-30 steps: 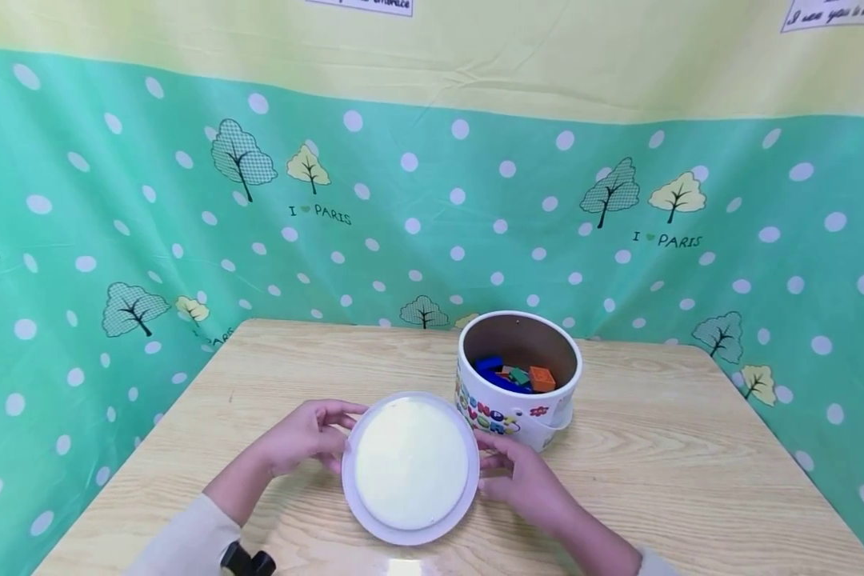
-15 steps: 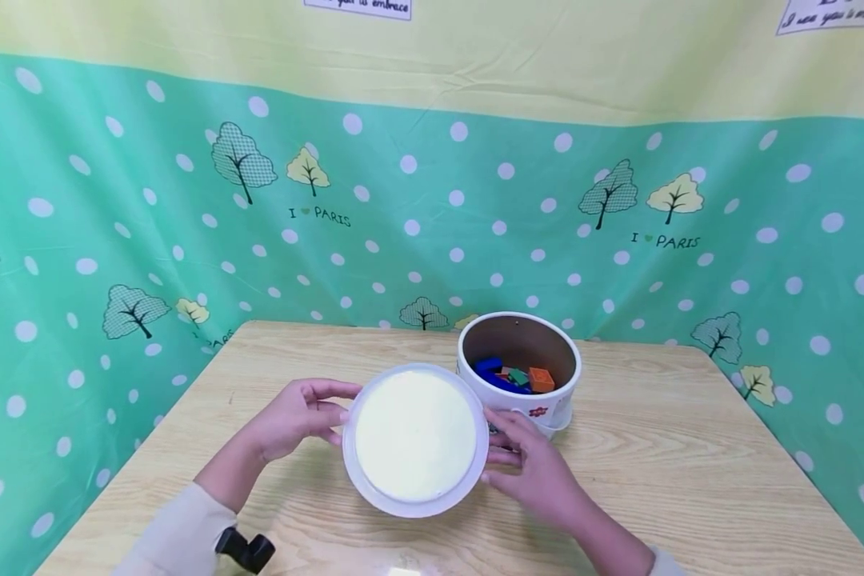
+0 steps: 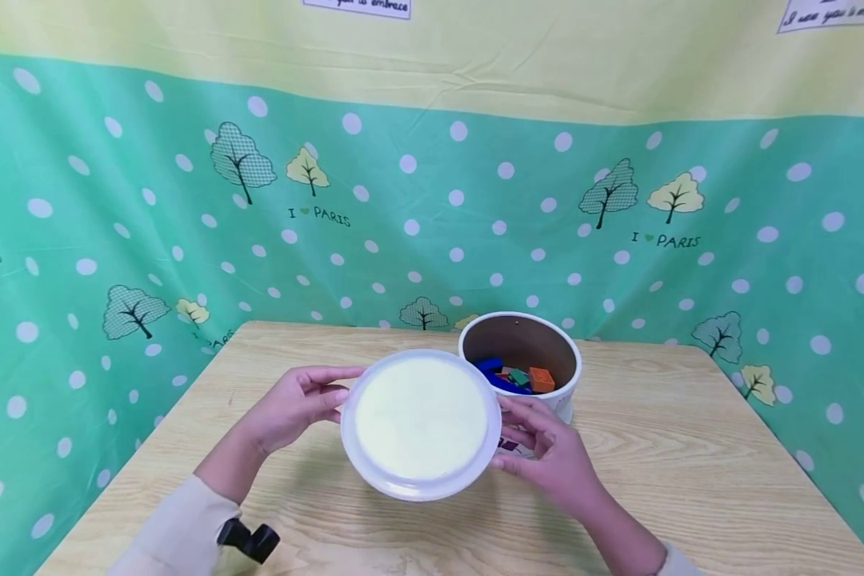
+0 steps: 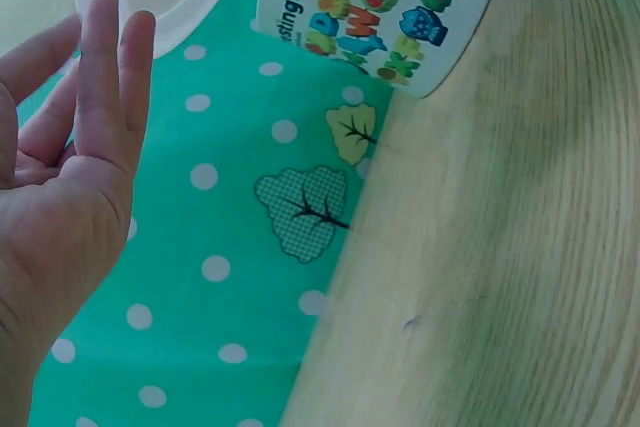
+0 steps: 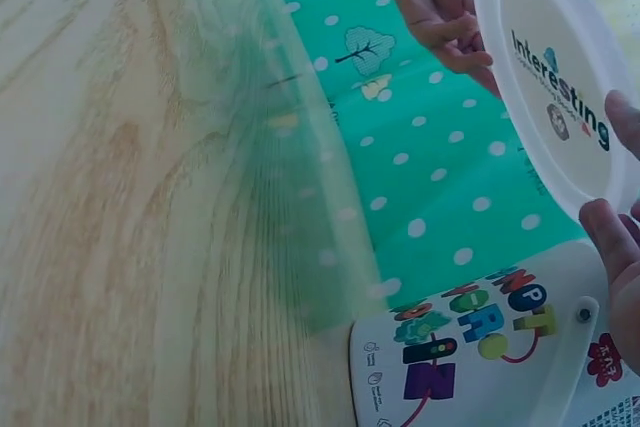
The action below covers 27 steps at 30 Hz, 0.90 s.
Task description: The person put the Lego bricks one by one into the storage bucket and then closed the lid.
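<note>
— White lid [image 3: 421, 424], where is it?
— Off the table, pinched at its rim between left hand [image 3: 295, 408] and right hand [image 3: 550, 456], beside the tub [image 3: 522, 364].
— Step?
— Probably capping. Next needs centring over the rim, then pressing down.

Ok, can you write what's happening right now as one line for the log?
lid: held above table, both hands | left hand: lid's left edge | right hand: lid's right edge | bucket: open, blocks inside
</note>
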{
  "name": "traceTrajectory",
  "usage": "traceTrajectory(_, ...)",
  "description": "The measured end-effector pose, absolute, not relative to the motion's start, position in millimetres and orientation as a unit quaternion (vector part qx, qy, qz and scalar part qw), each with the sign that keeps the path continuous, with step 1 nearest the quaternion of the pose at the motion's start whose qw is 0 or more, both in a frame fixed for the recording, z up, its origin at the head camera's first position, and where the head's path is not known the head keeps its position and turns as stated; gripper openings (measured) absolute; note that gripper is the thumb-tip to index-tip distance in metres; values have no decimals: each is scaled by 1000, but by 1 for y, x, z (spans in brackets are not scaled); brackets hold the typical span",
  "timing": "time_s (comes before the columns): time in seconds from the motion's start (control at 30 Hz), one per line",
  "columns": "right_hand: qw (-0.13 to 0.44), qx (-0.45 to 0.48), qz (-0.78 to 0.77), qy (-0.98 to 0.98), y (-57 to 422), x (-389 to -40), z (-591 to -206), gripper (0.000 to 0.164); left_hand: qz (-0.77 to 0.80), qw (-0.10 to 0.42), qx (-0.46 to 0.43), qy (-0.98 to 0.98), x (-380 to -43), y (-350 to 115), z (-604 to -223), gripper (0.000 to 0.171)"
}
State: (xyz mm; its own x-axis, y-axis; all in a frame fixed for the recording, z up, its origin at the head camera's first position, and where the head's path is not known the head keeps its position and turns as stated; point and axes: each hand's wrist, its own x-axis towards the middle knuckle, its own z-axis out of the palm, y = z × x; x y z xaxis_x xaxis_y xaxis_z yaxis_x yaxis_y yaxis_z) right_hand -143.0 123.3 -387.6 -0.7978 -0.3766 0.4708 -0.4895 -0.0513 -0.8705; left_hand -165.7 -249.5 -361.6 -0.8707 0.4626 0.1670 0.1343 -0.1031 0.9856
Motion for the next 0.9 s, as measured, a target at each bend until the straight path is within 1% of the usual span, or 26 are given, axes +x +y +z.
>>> traceTrajectory(0.27, 82, 311, 680, -659, 124, -143, -383, 60, 732, 137, 292, 600, -168, -246, -359, 47)
traceTrajectory(0.33, 89, 308, 684, -655, 125, -144, -381, 60, 733, 131, 306, 593, -169, -244, -358, 49)
traceTrajectory(0.43, 96, 305, 690, -650, 125, -144, -380, 56, 727, 104, 319, 598, -169, -241, -356, 48)
traceTrajectory(0.57, 106, 301, 696, -644, 125, -145, -377, 44, 719, 56, 309, 621, -168, -238, -353, 40)
traceTrajectory(0.67, 125, 292, 698, -642, 123, -146, -376, 31, 720, 34, 292, 628, -168, -234, -352, 35)
traceTrajectory(0.77, 144, 259, 691, -659, 122, -145, -374, 21, 733, 30, 282, 618, -169, -230, -352, 34)
traceTrajectory(0.9, 140, 212, 688, -680, 121, -143, -372, 14, 741, 31, 284, 608, -170, -225, -351, 33)
